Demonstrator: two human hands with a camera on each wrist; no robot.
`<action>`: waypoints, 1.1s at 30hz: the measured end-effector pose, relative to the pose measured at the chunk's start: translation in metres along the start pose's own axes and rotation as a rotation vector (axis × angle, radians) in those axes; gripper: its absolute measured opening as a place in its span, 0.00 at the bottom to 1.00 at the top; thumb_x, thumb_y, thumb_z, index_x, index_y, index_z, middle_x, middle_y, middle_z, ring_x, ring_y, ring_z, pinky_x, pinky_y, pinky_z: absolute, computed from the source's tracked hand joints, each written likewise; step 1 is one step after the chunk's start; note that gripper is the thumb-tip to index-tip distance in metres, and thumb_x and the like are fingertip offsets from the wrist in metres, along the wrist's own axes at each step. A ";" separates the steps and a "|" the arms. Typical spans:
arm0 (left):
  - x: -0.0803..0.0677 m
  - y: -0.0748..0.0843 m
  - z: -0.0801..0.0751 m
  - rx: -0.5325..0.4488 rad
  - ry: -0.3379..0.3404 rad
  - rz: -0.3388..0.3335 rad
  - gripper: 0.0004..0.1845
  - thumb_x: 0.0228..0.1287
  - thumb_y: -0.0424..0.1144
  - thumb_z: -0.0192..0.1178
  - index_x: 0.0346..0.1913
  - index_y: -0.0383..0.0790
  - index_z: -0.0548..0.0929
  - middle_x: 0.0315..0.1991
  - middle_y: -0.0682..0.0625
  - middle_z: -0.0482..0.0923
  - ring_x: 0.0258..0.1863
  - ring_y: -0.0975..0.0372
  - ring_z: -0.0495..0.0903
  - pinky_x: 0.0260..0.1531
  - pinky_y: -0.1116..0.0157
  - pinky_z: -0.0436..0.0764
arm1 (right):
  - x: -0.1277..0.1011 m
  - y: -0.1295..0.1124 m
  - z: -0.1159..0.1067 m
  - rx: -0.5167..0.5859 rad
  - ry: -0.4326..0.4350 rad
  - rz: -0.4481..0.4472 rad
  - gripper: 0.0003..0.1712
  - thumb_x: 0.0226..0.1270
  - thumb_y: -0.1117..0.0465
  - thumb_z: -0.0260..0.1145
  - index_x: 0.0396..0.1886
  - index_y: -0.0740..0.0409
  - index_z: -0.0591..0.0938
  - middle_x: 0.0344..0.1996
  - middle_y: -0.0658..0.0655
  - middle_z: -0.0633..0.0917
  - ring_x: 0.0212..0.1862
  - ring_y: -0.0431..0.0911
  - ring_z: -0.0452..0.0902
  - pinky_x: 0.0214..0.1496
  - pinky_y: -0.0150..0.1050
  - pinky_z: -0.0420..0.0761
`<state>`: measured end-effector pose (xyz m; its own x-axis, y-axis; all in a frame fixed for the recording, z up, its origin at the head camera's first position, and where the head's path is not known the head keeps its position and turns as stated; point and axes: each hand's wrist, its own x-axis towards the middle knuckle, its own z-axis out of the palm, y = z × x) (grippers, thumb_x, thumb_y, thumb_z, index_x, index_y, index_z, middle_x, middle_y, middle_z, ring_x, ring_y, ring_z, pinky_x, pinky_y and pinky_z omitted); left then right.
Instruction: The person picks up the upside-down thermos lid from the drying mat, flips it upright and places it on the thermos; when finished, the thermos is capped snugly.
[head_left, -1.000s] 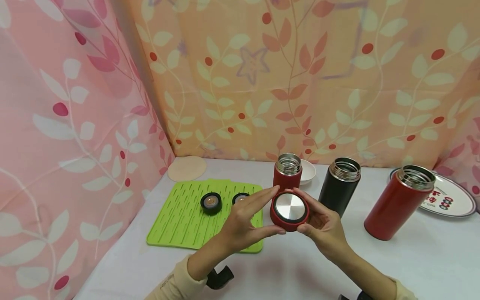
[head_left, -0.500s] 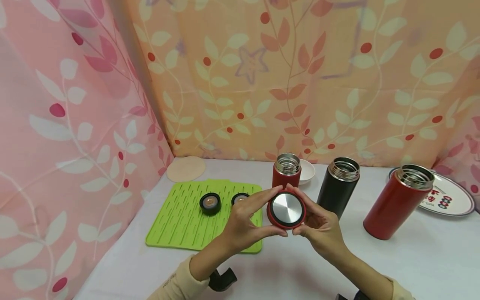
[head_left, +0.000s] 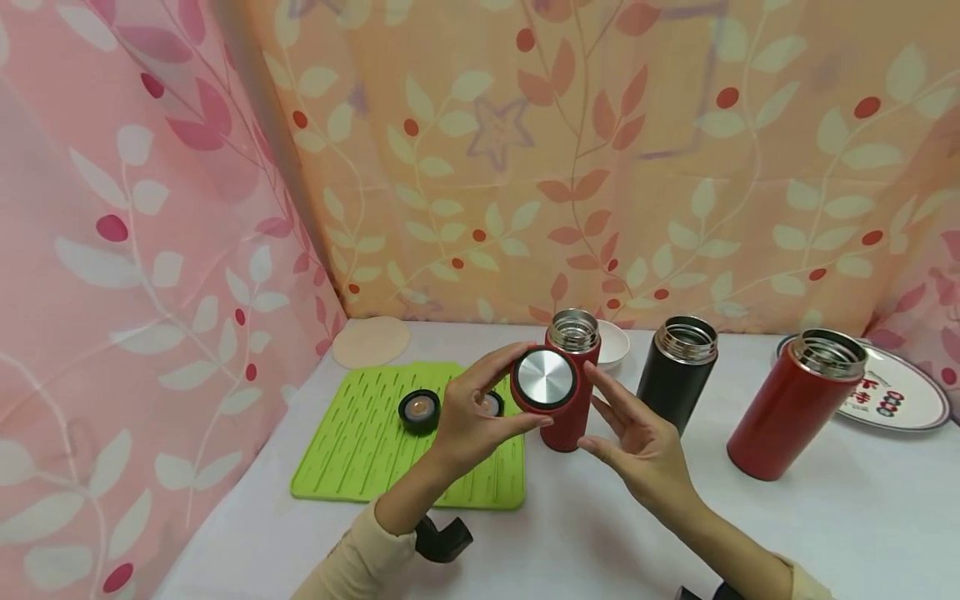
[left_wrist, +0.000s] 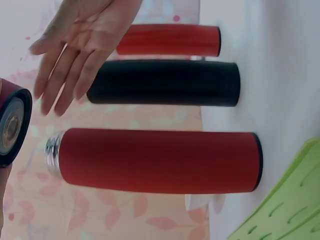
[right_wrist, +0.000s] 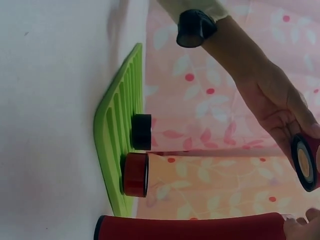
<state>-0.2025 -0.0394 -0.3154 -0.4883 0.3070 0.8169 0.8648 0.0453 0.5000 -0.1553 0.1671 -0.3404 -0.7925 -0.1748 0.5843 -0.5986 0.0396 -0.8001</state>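
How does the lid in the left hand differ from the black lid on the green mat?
Colour: the held lid has a red side and a silver top; the black lid has a black side.
Place: the held lid is up in the left hand, while the black lid rests on the green mat.
Facing: in the head view, the held lid shows its silver top, the black lid its inner side.
Both are round.

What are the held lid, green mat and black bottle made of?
Held lid: shiny metal top, judging by its streaked reflection. Green mat: matte, probably silicone or plastic, given its moulded ridges. Black bottle: probably steel, from its shiny threaded neck; smooth black coating.
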 end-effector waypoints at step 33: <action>0.066 -0.040 0.027 -0.144 0.031 -0.264 0.34 0.46 0.30 0.70 0.60 0.32 0.71 0.55 0.41 0.76 0.54 0.57 0.77 0.56 0.68 0.74 | 0.026 0.072 0.005 -0.092 0.180 0.220 0.49 0.56 0.63 0.68 0.72 0.47 0.50 0.70 0.51 0.59 0.71 0.47 0.53 0.66 0.28 0.60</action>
<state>-0.2658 0.0044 -0.2895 -0.6992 0.2728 0.6608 0.6835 -0.0161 0.7298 -0.2185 0.1610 -0.3840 -0.9076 0.0247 0.4191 -0.4114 0.1472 -0.8995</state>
